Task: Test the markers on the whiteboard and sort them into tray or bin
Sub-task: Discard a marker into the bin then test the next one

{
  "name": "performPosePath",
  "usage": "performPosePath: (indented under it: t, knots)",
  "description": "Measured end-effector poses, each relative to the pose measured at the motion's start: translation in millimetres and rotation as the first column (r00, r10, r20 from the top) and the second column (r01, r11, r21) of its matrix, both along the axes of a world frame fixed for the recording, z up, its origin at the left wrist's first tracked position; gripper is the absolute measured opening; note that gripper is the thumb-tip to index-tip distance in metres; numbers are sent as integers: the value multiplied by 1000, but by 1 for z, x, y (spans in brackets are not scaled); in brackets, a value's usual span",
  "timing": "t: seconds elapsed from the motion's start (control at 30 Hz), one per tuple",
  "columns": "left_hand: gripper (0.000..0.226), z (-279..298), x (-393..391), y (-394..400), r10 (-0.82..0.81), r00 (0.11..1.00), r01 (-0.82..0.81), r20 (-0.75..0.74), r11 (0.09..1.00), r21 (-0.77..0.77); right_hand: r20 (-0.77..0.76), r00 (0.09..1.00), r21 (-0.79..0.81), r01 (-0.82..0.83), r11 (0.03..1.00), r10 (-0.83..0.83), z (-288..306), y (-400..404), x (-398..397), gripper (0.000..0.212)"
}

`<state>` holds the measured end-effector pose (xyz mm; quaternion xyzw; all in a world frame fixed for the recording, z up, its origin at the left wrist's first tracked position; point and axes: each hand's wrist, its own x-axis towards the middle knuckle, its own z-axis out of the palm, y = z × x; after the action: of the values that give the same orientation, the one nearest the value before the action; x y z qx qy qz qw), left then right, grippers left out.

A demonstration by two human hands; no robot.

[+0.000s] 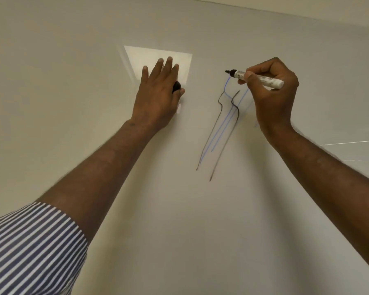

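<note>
Much of the task's setting is out of frame: only the glossy white whiteboard [115,231] fills the view, its top edge running across the upper right corner. On the right, only a sliver of sleeve shows at the lower edge. The small black cap [176,86] under the left hand [158,96] is mostly hidden by the palm and thumb; only its rounded dark end shows, so its full shape cannot be made out. A pale reflected rectangle of light [179,60] lies on the board behind the left fingers.

The left hand lies against the board with four fingers straight and pointing up, thumb tucked in beside the black cap, which is held between thumb and palm. Its forearm comes out of a blue-and-white striped sleeve [30,252] at the lower left.

The right hand [273,92] has a narrow grip, fingers and thumb curled round the white-barrelled marker with a black tip [254,76]. The marker lies almost level, its black tip pointing left and sticking out past the thumb, its white rear end jutting out to the right of the knuckles. The print on the barrel is too small to read. The tip sits at the top end of a thin blue line [227,86]; whether it touches the board cannot be told.

Below the tip, between the two hands, long dark grey strokes [219,103] and blue strokes run down and leftward.
</note>
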<state>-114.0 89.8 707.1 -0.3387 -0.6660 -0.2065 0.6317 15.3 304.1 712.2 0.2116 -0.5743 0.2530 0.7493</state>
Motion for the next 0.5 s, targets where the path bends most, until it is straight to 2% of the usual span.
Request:
performPosePath:
  t: [0.17,0.5]
  knots:
    - [57,-7,-19,0,24,997,-25,-75,1000,-12,-56,988,-2,147,989,-147,10,2,-16,17]
    - [57,-9,-26,1,52,991,-51,-123,999,15,-40,984,-39,171,985,-172,14,6,-35,19]
